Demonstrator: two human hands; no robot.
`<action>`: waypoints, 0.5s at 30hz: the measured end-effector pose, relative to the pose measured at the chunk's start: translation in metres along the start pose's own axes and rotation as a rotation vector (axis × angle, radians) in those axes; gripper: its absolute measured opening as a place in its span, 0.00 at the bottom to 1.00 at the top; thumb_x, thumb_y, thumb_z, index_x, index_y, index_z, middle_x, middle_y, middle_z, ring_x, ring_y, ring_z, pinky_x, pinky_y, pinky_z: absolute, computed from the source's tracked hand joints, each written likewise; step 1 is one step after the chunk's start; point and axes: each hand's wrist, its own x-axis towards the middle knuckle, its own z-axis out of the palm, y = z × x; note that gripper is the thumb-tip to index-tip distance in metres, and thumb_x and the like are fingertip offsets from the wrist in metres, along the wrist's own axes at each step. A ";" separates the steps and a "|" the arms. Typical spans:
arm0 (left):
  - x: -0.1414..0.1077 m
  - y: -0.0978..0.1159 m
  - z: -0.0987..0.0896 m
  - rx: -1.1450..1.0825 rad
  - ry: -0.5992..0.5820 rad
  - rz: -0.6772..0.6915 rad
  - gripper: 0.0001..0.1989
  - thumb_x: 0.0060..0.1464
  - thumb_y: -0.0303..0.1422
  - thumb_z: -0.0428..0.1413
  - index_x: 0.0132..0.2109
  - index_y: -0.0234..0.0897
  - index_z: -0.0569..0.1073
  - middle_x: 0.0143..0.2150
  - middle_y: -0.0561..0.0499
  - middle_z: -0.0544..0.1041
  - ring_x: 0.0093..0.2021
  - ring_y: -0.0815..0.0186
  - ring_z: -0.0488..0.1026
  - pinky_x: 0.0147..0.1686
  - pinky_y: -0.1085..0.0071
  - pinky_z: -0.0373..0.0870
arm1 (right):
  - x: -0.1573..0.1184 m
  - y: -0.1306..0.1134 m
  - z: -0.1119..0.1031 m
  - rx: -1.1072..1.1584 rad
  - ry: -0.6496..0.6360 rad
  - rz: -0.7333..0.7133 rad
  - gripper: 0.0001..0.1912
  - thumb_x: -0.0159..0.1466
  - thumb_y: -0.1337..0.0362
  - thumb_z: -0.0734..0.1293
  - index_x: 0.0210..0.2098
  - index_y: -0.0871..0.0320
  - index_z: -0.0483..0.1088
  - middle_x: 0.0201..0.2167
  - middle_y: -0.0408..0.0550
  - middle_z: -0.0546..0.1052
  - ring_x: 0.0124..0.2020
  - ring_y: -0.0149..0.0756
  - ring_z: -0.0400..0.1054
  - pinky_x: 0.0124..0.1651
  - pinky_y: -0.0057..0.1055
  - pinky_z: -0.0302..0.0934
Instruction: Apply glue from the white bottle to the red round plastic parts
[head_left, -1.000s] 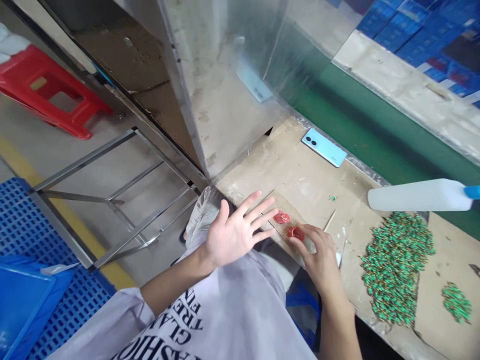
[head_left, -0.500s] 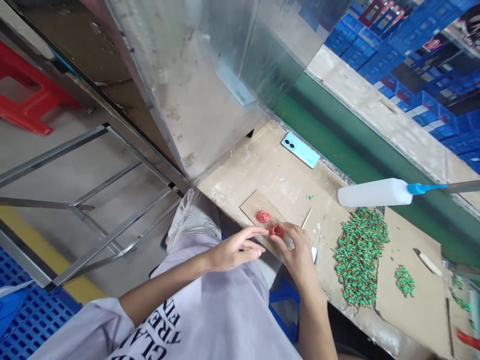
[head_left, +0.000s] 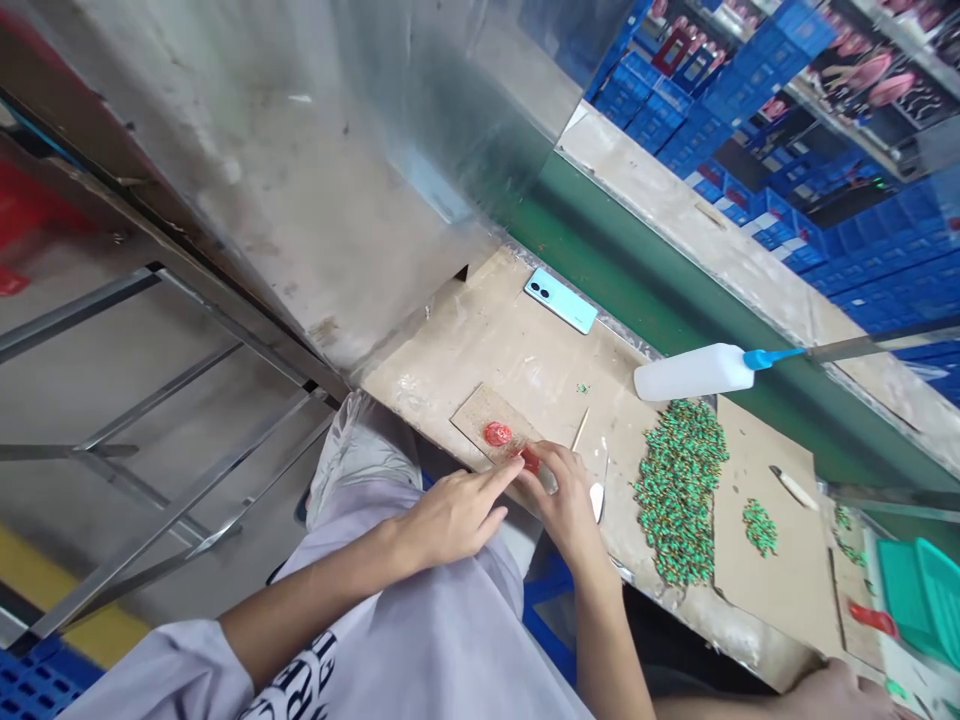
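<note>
My right hand [head_left: 562,495] pinches a small glossy red piece [head_left: 531,460] between thumb and fingers at the near edge of the bench. Its exact kind is mostly hidden by the fingers. The fingertip of my left hand [head_left: 459,512] meets that red piece from the left; its fingers are stretched out and it grips nothing. Just beyond, a red oval piece [head_left: 497,434] with pale marks lies on a small brown board [head_left: 477,408]. A thin wooden stick [head_left: 580,428] rests to the right of my right hand.
Farther right lie a big heap of small green-and-gold pieces [head_left: 679,495], a white squeeze bottle [head_left: 694,372] with blue nozzle, and a knife [head_left: 793,487] on cardboard. A light-blue phone [head_left: 561,300] is at the back. Another person's hand [head_left: 844,692] shows bottom right, near a green basket [head_left: 922,595].
The view has shifted, so the bench appears farther left. My left hand has turned palm-down with its forefinger at the red piece. Another person's hand has come into view at bottom right.
</note>
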 end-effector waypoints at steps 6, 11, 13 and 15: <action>0.001 -0.003 0.000 0.161 -0.028 0.014 0.32 0.69 0.30 0.50 0.75 0.32 0.49 0.69 0.38 0.70 0.62 0.52 0.75 0.58 0.55 0.76 | 0.000 -0.003 -0.001 0.026 0.001 0.005 0.24 0.71 0.43 0.63 0.55 0.52 0.74 0.51 0.52 0.77 0.53 0.48 0.69 0.56 0.47 0.62; 0.002 -0.004 -0.001 0.216 0.001 0.055 0.32 0.69 0.28 0.50 0.74 0.31 0.49 0.71 0.39 0.68 0.61 0.54 0.76 0.58 0.59 0.76 | 0.001 -0.002 0.001 0.049 0.025 -0.003 0.24 0.71 0.43 0.63 0.55 0.52 0.73 0.50 0.52 0.78 0.52 0.48 0.69 0.55 0.47 0.62; 0.002 -0.004 -0.001 0.234 0.011 0.071 0.31 0.69 0.28 0.50 0.74 0.30 0.50 0.71 0.40 0.67 0.62 0.56 0.75 0.58 0.60 0.75 | 0.001 0.000 0.002 0.060 0.030 -0.007 0.24 0.71 0.42 0.63 0.54 0.53 0.73 0.50 0.53 0.78 0.53 0.49 0.69 0.55 0.47 0.62; 0.002 -0.004 0.000 0.251 0.021 0.082 0.30 0.69 0.28 0.49 0.74 0.30 0.51 0.72 0.40 0.66 0.63 0.56 0.74 0.58 0.61 0.74 | 0.001 0.000 0.002 0.066 0.030 -0.006 0.24 0.71 0.42 0.63 0.54 0.53 0.73 0.50 0.53 0.78 0.53 0.49 0.69 0.55 0.47 0.62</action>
